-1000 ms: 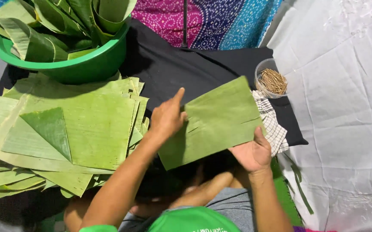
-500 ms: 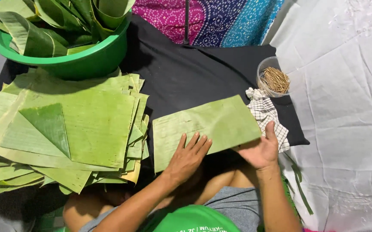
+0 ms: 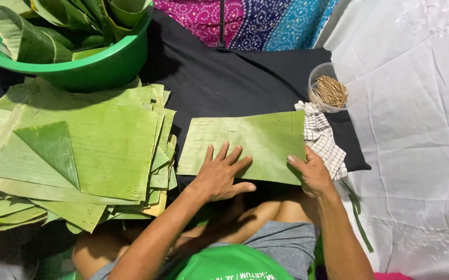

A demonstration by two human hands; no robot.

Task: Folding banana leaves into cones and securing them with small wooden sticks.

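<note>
home floor | cloths [image 3: 421,129] | banana leaves [image 3: 79,150] | basin [image 3: 95,67]

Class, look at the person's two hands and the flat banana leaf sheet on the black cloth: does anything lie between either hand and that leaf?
Nothing visible does. The left hand lies flat on the banana leaf sheet, and the right hand grips its lower right corner. The checked cloth sits beside that corner, not between hand and leaf.
</note>
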